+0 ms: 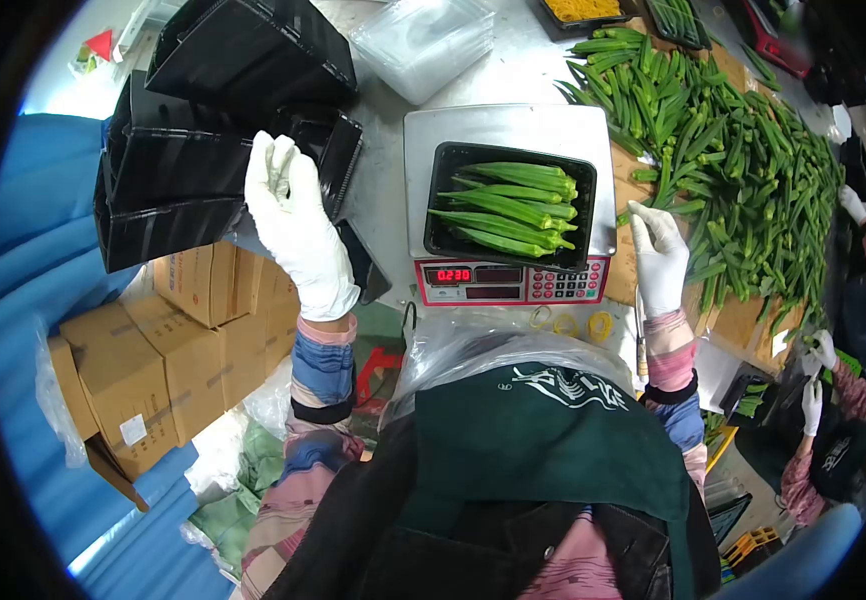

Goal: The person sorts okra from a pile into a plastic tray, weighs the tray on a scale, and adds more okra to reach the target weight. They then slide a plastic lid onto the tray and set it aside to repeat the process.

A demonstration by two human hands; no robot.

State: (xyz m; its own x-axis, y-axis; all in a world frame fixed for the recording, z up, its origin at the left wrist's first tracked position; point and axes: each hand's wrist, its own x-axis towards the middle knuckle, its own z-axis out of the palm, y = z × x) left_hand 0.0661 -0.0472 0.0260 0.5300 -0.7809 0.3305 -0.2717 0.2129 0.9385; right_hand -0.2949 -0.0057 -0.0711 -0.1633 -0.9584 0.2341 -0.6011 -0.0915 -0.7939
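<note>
A black tray (440, 240) of green okra pods (513, 210) rests on the metal plate of a weighing scale (593, 125), whose red display (450, 275) reads 0.230. My left hand (298, 235), in a white glove, is beside the stacked black trays (178, 160), fingers bent and slightly apart, with no object visible in them. Between the scale and the heaped okra (753, 200) is my gloved right hand (661, 260). Its fingers are loosely bent, and I see nothing held. Neither hand touches the tray on the scale.
Clear plastic lids (423, 45) are stacked behind the scale. Rubber bands (600, 325) lie at the table's front edge. Cardboard boxes (143, 370) stand at lower left. Co-workers' gloved hands (813, 400) show at far right. A tray of yellow bits (583, 10) sits at the back.
</note>
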